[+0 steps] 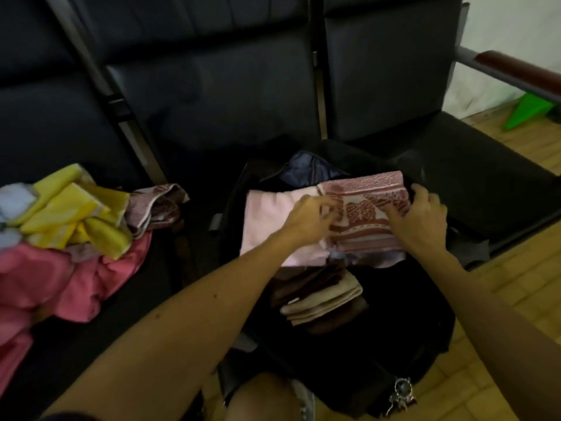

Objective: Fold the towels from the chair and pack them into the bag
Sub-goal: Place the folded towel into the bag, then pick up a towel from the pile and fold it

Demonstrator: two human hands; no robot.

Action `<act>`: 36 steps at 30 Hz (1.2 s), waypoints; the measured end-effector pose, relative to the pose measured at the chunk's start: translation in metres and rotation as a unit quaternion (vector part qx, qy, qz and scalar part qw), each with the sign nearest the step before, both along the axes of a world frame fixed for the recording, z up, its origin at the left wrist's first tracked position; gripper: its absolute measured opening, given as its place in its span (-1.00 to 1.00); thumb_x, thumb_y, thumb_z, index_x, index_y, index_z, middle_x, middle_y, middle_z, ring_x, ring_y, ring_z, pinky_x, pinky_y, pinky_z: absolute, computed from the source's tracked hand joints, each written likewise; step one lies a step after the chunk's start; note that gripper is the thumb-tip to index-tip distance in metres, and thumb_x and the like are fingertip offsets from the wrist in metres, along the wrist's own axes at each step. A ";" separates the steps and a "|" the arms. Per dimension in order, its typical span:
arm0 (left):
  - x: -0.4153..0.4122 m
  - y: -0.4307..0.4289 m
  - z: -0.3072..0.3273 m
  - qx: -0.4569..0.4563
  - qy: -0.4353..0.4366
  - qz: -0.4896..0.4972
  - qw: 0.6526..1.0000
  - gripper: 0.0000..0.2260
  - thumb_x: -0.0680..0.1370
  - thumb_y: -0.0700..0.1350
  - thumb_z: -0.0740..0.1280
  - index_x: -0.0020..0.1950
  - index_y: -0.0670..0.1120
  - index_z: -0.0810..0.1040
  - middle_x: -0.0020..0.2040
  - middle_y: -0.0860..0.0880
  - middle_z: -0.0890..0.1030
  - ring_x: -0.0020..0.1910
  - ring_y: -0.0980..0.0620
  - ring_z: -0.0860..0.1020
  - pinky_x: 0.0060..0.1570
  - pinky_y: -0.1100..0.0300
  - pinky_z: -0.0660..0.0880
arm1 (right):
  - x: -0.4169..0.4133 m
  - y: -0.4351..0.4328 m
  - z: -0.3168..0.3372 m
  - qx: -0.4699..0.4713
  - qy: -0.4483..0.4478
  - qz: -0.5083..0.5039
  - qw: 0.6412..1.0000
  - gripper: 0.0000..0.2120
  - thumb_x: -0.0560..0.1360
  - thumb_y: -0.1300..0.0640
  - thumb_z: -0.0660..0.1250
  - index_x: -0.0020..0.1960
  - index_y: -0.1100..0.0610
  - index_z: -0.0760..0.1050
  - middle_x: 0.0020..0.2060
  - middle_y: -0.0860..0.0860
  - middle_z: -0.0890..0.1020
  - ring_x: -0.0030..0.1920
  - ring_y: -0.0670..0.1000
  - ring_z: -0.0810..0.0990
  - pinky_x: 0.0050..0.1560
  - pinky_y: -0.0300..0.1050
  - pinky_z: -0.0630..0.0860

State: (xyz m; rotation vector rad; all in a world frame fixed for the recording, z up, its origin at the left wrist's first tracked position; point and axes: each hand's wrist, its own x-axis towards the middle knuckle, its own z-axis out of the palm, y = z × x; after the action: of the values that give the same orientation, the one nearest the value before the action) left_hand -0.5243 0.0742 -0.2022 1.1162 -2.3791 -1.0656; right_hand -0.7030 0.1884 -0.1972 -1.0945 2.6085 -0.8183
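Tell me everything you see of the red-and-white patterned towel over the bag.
The patterned towel is folded into a rectangle, terry-like, with red leaf motifs and dashed borders on white. It lies atop the open black bag, overlapping a pale pink towel. The right hand grips its right edge; the left hand touches its left edge, grip unclear.

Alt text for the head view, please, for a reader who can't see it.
The left hand and right hand hold a folded patterned towel on a pale pink towel in an open black bag. Folded brown and beige towels lie nearer in the bag; unfolded yellow and pink towels sit heaped on the chair to the left.
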 end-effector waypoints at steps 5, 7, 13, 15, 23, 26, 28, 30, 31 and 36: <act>0.098 0.004 0.072 -0.061 0.078 0.115 0.988 -0.89 0.54 -0.16 0.42 0.05 -0.11 0.69 -0.05 -0.03 0.70 -0.04 0.06 0.64 0.03 0.22 0.53 | 0.110 0.006 0.045 -0.125 -0.067 0.134 0.981 -0.80 0.53 0.08 0.39 0.09 0.17 0.61 -0.02 0.12 0.69 0.04 0.16 0.63 0.12 0.07 0.53; 0.157 0.020 0.089 -0.104 0.096 0.142 0.980 -0.92 0.54 -0.13 0.43 0.02 -0.06 0.67 -0.13 0.07 0.68 -0.11 0.16 0.63 -0.03 0.27 0.54 | 0.169 0.017 0.047 -0.172 -0.136 0.178 0.959 -0.85 0.51 0.08 0.43 0.05 0.11 0.61 -0.10 0.03 0.68 -0.04 0.06 0.64 0.07 0.06 0.57; 0.369 0.120 0.053 -0.105 0.013 0.290 0.951 -0.90 0.51 -0.16 0.47 -0.10 0.05 0.62 -0.28 0.22 0.60 -0.25 0.35 0.57 -0.20 0.52 0.40 | 0.373 0.057 -0.001 -0.112 -0.331 0.260 0.900 -0.83 0.42 0.03 0.51 -0.03 -0.03 0.58 -0.24 -0.11 0.66 -0.18 -0.16 0.65 -0.04 -0.09 0.61; 0.430 0.149 0.029 -0.073 -0.043 0.338 0.937 -0.88 0.50 -0.13 0.48 -0.13 0.08 0.61 -0.30 0.22 0.61 -0.26 0.30 0.58 -0.22 0.46 0.43 | 0.426 0.065 -0.017 -0.068 -0.366 0.283 0.884 -0.84 0.43 0.02 0.50 -0.03 -0.04 0.57 -0.21 -0.12 0.65 -0.18 -0.16 0.64 -0.04 -0.08 0.62; 0.579 0.163 -0.040 0.021 -0.133 0.476 0.869 -0.94 0.50 -0.05 0.43 -0.07 0.00 0.68 -0.14 0.00 0.69 -0.08 -0.05 0.64 -0.09 0.08 0.55 | 0.566 0.043 -0.043 0.058 -0.326 0.375 0.866 -0.96 0.50 0.09 0.43 -0.05 0.01 0.61 -0.13 -0.13 0.64 -0.09 -0.17 0.61 0.00 -0.19 0.57; 0.606 0.140 -0.056 0.031 -0.181 0.466 0.866 -0.87 0.53 -0.08 0.38 0.05 -0.03 0.66 0.01 -0.07 0.68 0.04 -0.14 0.61 -0.05 0.04 0.51 | 0.611 0.019 -0.054 0.081 -0.268 0.414 0.866 -0.96 0.51 0.10 0.42 -0.05 0.03 0.64 -0.14 -0.14 0.66 -0.09 -0.15 0.62 0.00 -0.19 0.55; 0.620 0.128 -0.066 0.039 -0.216 0.446 0.868 -0.82 0.53 -0.07 0.36 0.12 -0.02 0.62 0.09 -0.07 0.66 0.10 -0.17 0.60 -0.02 0.03 0.51 | 0.637 0.003 -0.062 0.094 -0.220 0.440 0.865 -0.90 0.52 0.11 0.40 0.01 0.04 0.66 -0.07 -0.09 0.69 -0.03 -0.09 0.64 0.03 -0.18 0.54; 0.635 0.121 -0.078 0.042 -0.242 0.427 0.870 -0.80 0.56 0.03 0.34 0.11 -0.04 0.59 0.08 -0.09 0.64 0.07 -0.18 0.59 -0.06 0.02 0.50 | 0.663 -0.011 -0.071 0.106 -0.174 0.468 0.860 -0.84 0.52 0.11 0.39 0.08 0.05 0.66 0.01 -0.05 0.70 0.05 -0.02 0.64 0.08 -0.12 0.53; 0.642 0.119 -0.083 0.041 -0.251 0.418 0.872 -0.75 0.57 0.10 0.33 0.07 -0.06 0.58 0.06 -0.10 0.64 0.05 -0.19 0.59 -0.09 0.02 0.48 | 0.676 -0.018 -0.077 0.113 -0.150 0.484 0.854 -0.81 0.53 0.12 0.37 0.13 0.04 0.65 0.06 -0.03 0.70 0.09 0.01 0.63 0.10 -0.11 0.52; 0.659 0.110 -0.094 0.039 -0.280 0.367 0.887 -0.73 0.62 0.02 0.29 0.25 -0.08 0.55 0.19 -0.11 0.59 0.19 -0.17 0.54 0.11 0.00 0.43 | 0.707 -0.037 -0.099 0.150 -0.039 0.541 0.827 -0.72 0.54 0.17 0.29 0.24 0.06 0.56 0.21 0.06 0.60 0.21 0.13 0.55 0.13 -0.03 0.46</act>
State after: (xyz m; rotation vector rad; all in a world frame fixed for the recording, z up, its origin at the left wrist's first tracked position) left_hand 0.1342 0.1844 -0.2967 2.3471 -1.9202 -0.6097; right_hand 0.0038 0.1515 -0.2964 -1.9880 1.4877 -0.1508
